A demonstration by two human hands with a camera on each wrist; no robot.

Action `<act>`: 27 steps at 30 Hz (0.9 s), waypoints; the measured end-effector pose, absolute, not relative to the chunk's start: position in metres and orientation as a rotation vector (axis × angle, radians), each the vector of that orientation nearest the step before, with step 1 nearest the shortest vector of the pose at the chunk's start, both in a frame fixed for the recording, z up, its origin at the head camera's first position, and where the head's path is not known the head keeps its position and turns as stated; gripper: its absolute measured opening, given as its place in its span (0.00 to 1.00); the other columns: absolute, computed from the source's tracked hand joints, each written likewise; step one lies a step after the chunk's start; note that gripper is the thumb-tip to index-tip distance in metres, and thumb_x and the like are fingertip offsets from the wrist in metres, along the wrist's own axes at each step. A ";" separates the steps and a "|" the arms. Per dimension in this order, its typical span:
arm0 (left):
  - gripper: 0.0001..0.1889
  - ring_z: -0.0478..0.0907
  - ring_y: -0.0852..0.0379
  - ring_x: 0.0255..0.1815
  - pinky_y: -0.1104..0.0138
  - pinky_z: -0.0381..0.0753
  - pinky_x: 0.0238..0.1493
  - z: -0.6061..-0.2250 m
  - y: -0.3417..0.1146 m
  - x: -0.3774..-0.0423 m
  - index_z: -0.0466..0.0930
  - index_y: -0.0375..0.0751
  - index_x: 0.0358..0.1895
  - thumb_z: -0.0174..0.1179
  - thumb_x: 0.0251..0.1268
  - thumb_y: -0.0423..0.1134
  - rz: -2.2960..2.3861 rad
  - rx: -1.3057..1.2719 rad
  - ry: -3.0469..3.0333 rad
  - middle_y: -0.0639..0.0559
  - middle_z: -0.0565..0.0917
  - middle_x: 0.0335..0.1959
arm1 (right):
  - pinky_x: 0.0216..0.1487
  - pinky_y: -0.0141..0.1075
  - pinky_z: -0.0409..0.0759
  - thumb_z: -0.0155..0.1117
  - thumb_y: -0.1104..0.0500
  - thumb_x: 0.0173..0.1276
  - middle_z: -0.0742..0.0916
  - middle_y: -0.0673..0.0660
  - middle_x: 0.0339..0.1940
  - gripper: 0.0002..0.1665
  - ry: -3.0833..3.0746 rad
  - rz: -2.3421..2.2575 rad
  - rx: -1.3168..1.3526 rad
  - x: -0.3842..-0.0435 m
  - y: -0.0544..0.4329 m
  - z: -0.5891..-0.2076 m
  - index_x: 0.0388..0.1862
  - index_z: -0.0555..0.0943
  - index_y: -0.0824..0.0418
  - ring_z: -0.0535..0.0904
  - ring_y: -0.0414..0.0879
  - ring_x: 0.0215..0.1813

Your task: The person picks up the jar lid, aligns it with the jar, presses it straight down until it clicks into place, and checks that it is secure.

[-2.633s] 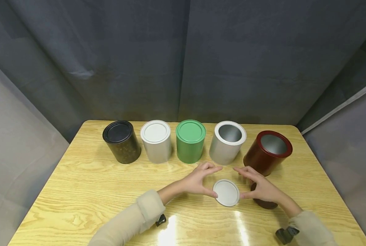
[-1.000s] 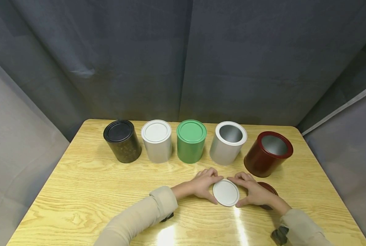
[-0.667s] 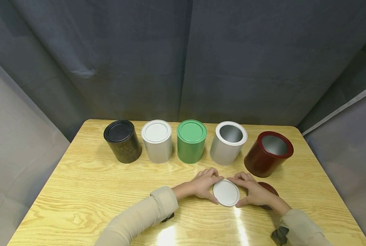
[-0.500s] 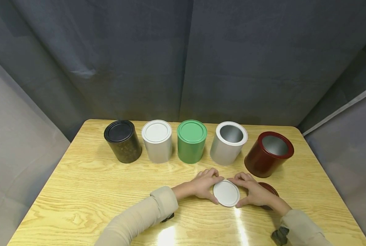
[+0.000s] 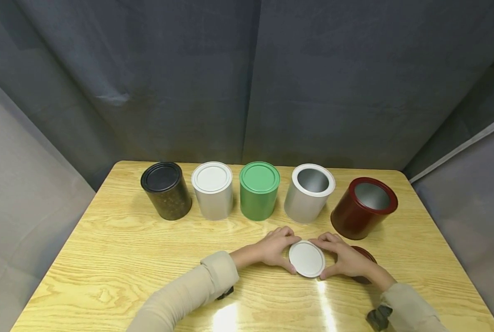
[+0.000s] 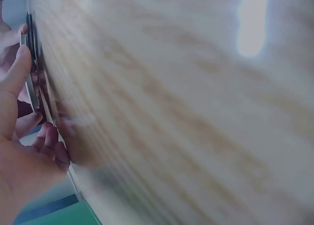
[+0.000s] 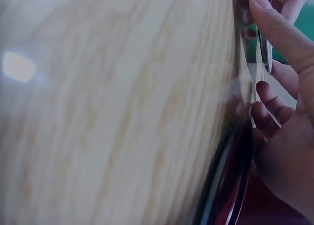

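Note:
A round white lid (image 5: 306,259) lies level between both hands, in front of the cans. My left hand (image 5: 276,249) pinches its left edge with thumb and index finger, and my right hand (image 5: 346,259) pinches the opposite edge the same way. Seen edge-on in the left wrist view, the lid (image 6: 32,95) is a little above the tabletop. A white-rimmed silver can (image 5: 302,205) stands uncovered behind the hands. To its right is an uncovered dark red can (image 5: 354,219). A dark red lid (image 5: 364,252) lies on the table, partly hidden under my right hand and wrist.
Along the back of the wooden table (image 5: 126,267) stand a black can (image 5: 172,198), a white-lidded silver can (image 5: 214,203) and a green can (image 5: 258,200), all lidded. Dark curtains (image 5: 188,83) hang behind the table, and pale ones at the sides.
Both hands, first apart around the white lid, have closed in and taken its edges. Since half a second ago the lid has shifted slightly up and right in view with the hands.

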State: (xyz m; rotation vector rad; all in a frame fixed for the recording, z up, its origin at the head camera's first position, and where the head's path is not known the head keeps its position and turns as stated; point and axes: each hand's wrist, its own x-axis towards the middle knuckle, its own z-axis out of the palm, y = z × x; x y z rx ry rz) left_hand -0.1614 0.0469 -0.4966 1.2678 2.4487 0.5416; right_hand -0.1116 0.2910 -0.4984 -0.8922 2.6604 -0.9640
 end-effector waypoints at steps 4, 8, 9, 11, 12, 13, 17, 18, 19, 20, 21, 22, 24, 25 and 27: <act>0.44 0.61 0.59 0.54 0.65 0.61 0.55 -0.494 0.046 -0.160 0.64 0.44 0.65 0.67 0.43 0.59 0.578 1.256 2.442 0.52 0.66 0.56 | 0.50 0.41 0.67 0.74 0.46 0.41 0.73 0.51 0.46 0.48 2.656 -0.985 -0.904 -0.112 0.292 -0.497 0.61 0.71 0.65 0.65 0.44 0.48; 0.44 0.61 0.60 0.53 0.66 0.61 0.54 -0.492 0.045 -0.160 0.64 0.43 0.65 0.67 0.43 0.60 0.604 1.269 2.440 0.52 0.67 0.55 | 0.50 0.40 0.67 0.74 0.44 0.40 0.74 0.48 0.46 0.48 2.648 -1.015 -0.889 -0.114 0.295 -0.499 0.61 0.71 0.62 0.66 0.41 0.49; 0.44 0.61 0.60 0.53 0.67 0.61 0.54 -0.492 0.044 -0.160 0.64 0.43 0.65 0.67 0.43 0.59 0.613 1.275 2.438 0.52 0.67 0.55 | 0.51 0.39 0.67 0.74 0.44 0.40 0.74 0.48 0.46 0.48 2.647 -1.019 -0.883 -0.114 0.295 -0.499 0.61 0.71 0.62 0.66 0.40 0.49; 0.44 0.61 0.60 0.53 0.67 0.61 0.54 -0.492 0.044 -0.160 0.64 0.43 0.65 0.67 0.43 0.59 0.625 1.286 2.436 0.52 0.68 0.55 | 0.51 0.39 0.67 0.75 0.44 0.39 0.75 0.47 0.46 0.48 2.645 -1.039 -0.876 -0.114 0.295 -0.499 0.61 0.72 0.61 0.67 0.40 0.50; 0.44 0.61 0.60 0.53 0.67 0.61 0.54 -0.491 0.043 -0.160 0.64 0.43 0.65 0.67 0.43 0.59 0.631 1.288 2.435 0.52 0.68 0.55 | 0.51 0.39 0.67 0.75 0.44 0.39 0.75 0.48 0.46 0.48 2.645 -1.046 -0.875 -0.114 0.295 -0.499 0.61 0.72 0.61 0.67 0.39 0.50; 0.44 0.61 0.60 0.53 0.67 0.61 0.54 -0.491 0.043 -0.161 0.64 0.42 0.65 0.67 0.43 0.59 0.637 1.287 2.431 0.52 0.68 0.55 | 0.51 0.38 0.67 0.75 0.44 0.39 0.75 0.48 0.46 0.49 2.647 -1.045 -0.875 -0.114 0.295 -0.498 0.61 0.72 0.61 0.67 0.39 0.50; 0.44 0.60 0.61 0.54 0.67 0.60 0.55 -0.492 0.043 -0.162 0.64 0.42 0.65 0.68 0.44 0.57 0.669 1.276 2.425 0.55 0.68 0.56 | 0.51 0.39 0.67 0.76 0.44 0.38 0.76 0.47 0.47 0.49 2.648 -1.050 -0.854 -0.114 0.294 -0.494 0.61 0.72 0.60 0.68 0.39 0.50; 0.43 0.60 0.61 0.54 0.68 0.60 0.56 -0.492 0.043 -0.162 0.64 0.42 0.65 0.68 0.44 0.57 0.677 1.272 2.425 0.55 0.68 0.56 | 0.51 0.40 0.67 0.76 0.44 0.38 0.75 0.47 0.47 0.49 2.649 -1.048 -0.842 -0.114 0.294 -0.493 0.61 0.72 0.59 0.68 0.40 0.51; 0.43 0.60 0.62 0.54 0.68 0.60 0.56 -0.491 0.043 -0.162 0.65 0.42 0.65 0.69 0.43 0.56 0.691 1.269 2.422 0.56 0.68 0.56 | 0.51 0.40 0.67 0.75 0.44 0.38 0.75 0.46 0.47 0.49 2.649 -1.046 -0.830 -0.114 0.294 -0.492 0.61 0.72 0.59 0.67 0.39 0.51; 0.43 0.60 0.62 0.54 0.69 0.60 0.55 -0.491 0.044 -0.162 0.65 0.41 0.64 0.69 0.43 0.56 0.703 1.269 2.421 0.56 0.68 0.56 | 0.51 0.41 0.67 0.75 0.43 0.38 0.75 0.45 0.47 0.48 2.645 -1.046 -0.817 -0.114 0.294 -0.491 0.61 0.72 0.58 0.67 0.39 0.51; 0.43 0.60 0.62 0.54 0.70 0.60 0.55 -0.490 0.044 -0.162 0.65 0.41 0.64 0.69 0.43 0.56 0.711 1.270 2.420 0.56 0.68 0.56 | 0.52 0.41 0.67 0.75 0.43 0.39 0.74 0.44 0.47 0.48 2.643 -1.047 -0.806 -0.114 0.294 -0.490 0.61 0.72 0.57 0.66 0.39 0.52; 0.43 0.61 0.62 0.54 0.70 0.60 0.54 -0.489 0.043 -0.162 0.66 0.41 0.64 0.70 0.42 0.55 0.724 1.269 2.417 0.56 0.68 0.55 | 0.51 0.42 0.66 0.75 0.43 0.39 0.74 0.44 0.48 0.48 2.640 -1.053 -0.801 -0.113 0.294 -0.488 0.61 0.72 0.57 0.66 0.39 0.52; 0.43 0.61 0.62 0.52 0.72 0.61 0.53 -0.487 0.043 -0.162 0.66 0.40 0.63 0.70 0.42 0.55 0.740 1.276 2.411 0.56 0.69 0.55 | 0.51 0.42 0.66 0.75 0.44 0.40 0.74 0.45 0.48 0.48 2.637 -1.068 -0.805 -0.113 0.293 -0.486 0.61 0.72 0.57 0.66 0.39 0.51; 0.43 0.61 0.62 0.52 0.73 0.61 0.52 -0.486 0.043 -0.162 0.66 0.40 0.63 0.70 0.42 0.55 0.749 1.282 2.407 0.55 0.69 0.55 | 0.50 0.41 0.66 0.75 0.44 0.40 0.74 0.46 0.48 0.47 2.636 -1.076 -0.819 -0.112 0.293 -0.484 0.61 0.72 0.58 0.66 0.40 0.51; 0.43 0.61 0.63 0.51 0.74 0.61 0.50 -0.484 0.042 -0.162 0.66 0.40 0.63 0.70 0.42 0.55 0.761 1.297 2.401 0.55 0.69 0.55 | 0.49 0.40 0.66 0.76 0.46 0.40 0.74 0.47 0.47 0.47 2.638 -1.097 -0.854 -0.112 0.293 -0.482 0.61 0.72 0.59 0.66 0.41 0.50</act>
